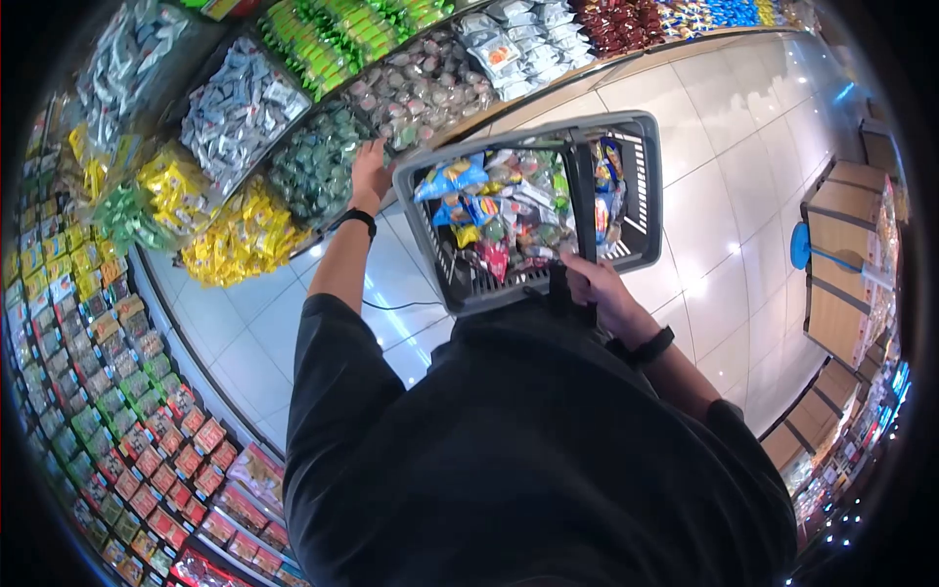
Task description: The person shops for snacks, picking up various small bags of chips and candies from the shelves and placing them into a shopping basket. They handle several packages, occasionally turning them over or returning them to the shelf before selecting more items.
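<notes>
A grey shopping basket (pixel 654 186) hangs in front of me with several small wrapped snacks (pixel 504 210) inside, among them blue, yellow and red packets. My right hand (pixel 593 284) is closed around the basket's dark handle (pixel 579 201), at the near side. To the left of the basket, my left hand (pixel 370 176) reaches forward with its fingers extended. It is at the front edge of a bin of green-wrapped snacks (pixel 318 161), close to the basket's left rim, and nothing shows in it.
Bins of wrapped snacks run along the far side, with yellow packets (pixel 240 235), silver packets (pixel 240 108) and bright green packets (pixel 313 49). Shelves of boxed goods (pixel 147 430) line the left. Tiled floor (pixel 724 196) lies between them and wooden display stands (pixel 846 264) at right.
</notes>
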Motion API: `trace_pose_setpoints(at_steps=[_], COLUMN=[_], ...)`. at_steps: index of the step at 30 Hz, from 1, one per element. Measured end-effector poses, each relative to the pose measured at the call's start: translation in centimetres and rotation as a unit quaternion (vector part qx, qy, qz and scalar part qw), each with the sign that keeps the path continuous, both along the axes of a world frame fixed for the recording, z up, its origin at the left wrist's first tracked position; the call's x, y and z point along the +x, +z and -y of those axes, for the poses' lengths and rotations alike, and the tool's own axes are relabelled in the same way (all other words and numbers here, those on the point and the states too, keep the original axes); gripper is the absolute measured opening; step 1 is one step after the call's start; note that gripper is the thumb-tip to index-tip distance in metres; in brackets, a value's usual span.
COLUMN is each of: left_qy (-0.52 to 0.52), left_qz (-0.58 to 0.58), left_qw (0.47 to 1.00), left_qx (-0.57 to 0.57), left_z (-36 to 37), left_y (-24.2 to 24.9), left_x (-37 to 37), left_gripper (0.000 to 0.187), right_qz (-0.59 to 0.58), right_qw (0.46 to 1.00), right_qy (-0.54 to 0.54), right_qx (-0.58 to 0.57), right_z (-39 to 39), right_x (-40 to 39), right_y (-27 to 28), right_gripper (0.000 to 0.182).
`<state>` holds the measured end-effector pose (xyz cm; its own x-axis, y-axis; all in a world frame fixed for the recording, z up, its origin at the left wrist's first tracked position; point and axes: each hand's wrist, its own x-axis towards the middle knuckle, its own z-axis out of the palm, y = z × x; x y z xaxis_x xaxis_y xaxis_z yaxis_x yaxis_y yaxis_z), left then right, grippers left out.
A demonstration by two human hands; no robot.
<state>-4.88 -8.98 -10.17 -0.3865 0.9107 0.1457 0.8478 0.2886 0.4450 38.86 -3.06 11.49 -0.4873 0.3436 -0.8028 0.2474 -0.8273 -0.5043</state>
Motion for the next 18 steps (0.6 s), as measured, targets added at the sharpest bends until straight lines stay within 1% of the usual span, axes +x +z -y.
trace_pose_setpoints(at_steps=[2,3,4,6,7,8,10,11,12,14,15,16,17,18], left_qy=[0.111,0.144,0.139,0.190,0.236,0.232,0.214,0.158,0.158,0.141,0.180,0.185,0.212,0.232], left_qz=[0.007,0.019,0.024,0.069,0.092,0.092,0.104,0.088,0.085,0.222,0.270,0.265,0.381,0.489], left_qw=[0.981,0.975,0.976,0.963,0.963,0.963,0.970,0.983,0.983,0.964,0.945,0.944,0.891,0.818], left_qx=[-0.161,-0.167,-0.167,-0.178,-0.093,-0.099,-0.053,-0.035,-0.038,0.031,0.037,0.066,0.130,0.192], left_z=[-2.3,-3.1,-4.0,-4.9,-4.8,-4.8,-4.3,-4.2,-3.6,-2.8,-2.2,-1.0,0.1,1.0], left_y=[-0.9,-1.8,-2.7,-5.0,-6.1,-6.9,-7.8,-8.0,-7.5,-4.9,-2.0,-1.7,-1.2,-0.8], left_x=[0.7,0.8,0.6,0.3,0.7,0.7,0.4,0.0,0.0,1.0,1.8,1.4,0.6,-0.5], left_gripper=[0.042,0.041,0.041,0.032,0.023,0.023,0.015,0.012,0.012,0.010,0.010,0.010,0.012,0.014], right_qz=[0.017,0.030,0.035,0.041,0.043,0.044,0.056,0.065,0.062,0.054,0.039,0.034,0.041,0.049], right_qw=[1.000,0.999,0.999,0.999,0.999,0.998,0.998,0.997,0.997,0.998,0.998,0.999,0.999,0.999], right_qy=[-0.010,-0.010,-0.015,-0.005,-0.013,-0.017,-0.020,-0.014,-0.013,-0.022,-0.030,-0.029,-0.020,-0.011], right_qx=[-0.020,-0.026,-0.025,-0.026,-0.030,-0.036,-0.033,-0.030,-0.034,-0.028,-0.027,-0.027,-0.023,-0.017], right_z=[-0.1,0.0,-0.2,-0.2,-0.2,-0.3,-0.6,-0.7,-0.8,-0.8,-0.7,-0.6,-0.6,-0.7], right_x=[0.1,0.3,0.4,0.5,0.6,0.7,0.5,0.2,-0.1,-0.3,-0.1,-0.2,-0.3,-0.4], right_y=[0.0,-0.1,-0.1,0.1,0.1,0.1,0.3,0.7,0.7,0.8,0.6,0.8,1.0,1.1], right_gripper=[0.040,0.036,0.036,0.036,0.036,0.036,0.037,0.038,0.038,0.039,0.035,0.035,0.037,0.038])
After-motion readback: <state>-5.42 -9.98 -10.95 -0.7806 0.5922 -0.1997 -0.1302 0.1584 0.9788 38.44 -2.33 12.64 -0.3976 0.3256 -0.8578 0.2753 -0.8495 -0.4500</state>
